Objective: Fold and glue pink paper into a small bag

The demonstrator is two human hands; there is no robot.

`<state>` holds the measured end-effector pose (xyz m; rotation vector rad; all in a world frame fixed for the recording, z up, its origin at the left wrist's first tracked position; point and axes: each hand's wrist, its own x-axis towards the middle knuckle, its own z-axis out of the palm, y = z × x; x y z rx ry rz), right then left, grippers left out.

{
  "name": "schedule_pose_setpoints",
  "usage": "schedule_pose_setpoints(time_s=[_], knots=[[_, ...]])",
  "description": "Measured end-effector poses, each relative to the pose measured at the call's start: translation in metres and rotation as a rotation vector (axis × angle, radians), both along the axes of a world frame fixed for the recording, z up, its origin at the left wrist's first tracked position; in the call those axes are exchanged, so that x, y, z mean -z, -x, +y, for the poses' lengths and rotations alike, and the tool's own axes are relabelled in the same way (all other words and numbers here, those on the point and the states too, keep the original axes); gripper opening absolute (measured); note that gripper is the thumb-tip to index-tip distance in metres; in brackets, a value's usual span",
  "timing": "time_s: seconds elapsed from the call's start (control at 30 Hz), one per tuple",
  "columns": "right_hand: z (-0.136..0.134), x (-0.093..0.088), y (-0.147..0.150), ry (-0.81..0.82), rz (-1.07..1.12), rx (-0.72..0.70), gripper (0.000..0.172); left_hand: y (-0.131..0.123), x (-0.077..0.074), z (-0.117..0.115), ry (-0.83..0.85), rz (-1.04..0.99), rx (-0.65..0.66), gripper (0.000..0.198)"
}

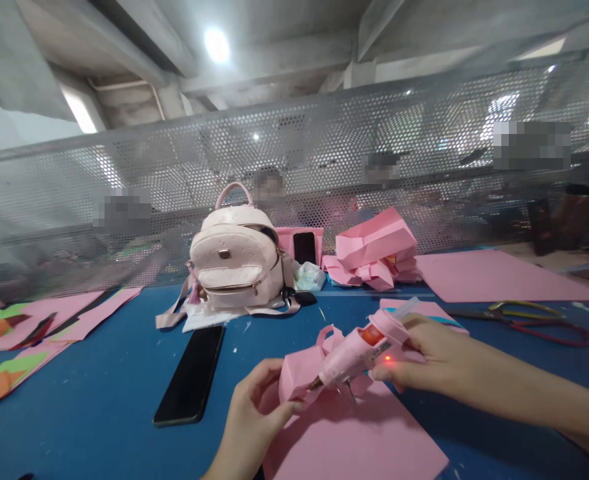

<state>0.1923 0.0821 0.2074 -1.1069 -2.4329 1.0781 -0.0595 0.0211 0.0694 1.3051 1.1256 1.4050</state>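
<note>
My right hand (414, 353) is closed around a pink hot glue gun (351, 355) with a red light glowing on its side. The gun's nozzle points down and left, at the lower edge of a folded pink paper piece (299, 370). Fingers and thumb of my left hand (259, 413) grip that paper piece from the left. A curled paper strip rises at its top. Whether the nozzle touches the paper, I cannot tell. Below both hands lies a flat pink paper sheet (364, 440).
A black phone (190, 377) lies left of my hands. Behind stand a pale backpack (239, 257) and a heap of folded pink paper (374, 250). Scissors (529, 320) with red and yellow handles lie right. Coloured paper (19, 360) covers the left side, before a perforated metal screen (174, 160).
</note>
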Motion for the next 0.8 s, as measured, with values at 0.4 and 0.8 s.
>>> schedule_pose_setpoints(time_s=[0.4,0.8], knots=[[-0.0005,0.0009,-0.0019,-0.023,-0.001,-0.021,0.026,0.0003,0.0000,0.0005,0.000,0.005,0.005,0.034],[-0.0010,0.0002,-0.0008,-0.039,0.005,-0.050,0.027,0.0006,0.0018,0.0003,0.006,0.002,0.011,0.034]])
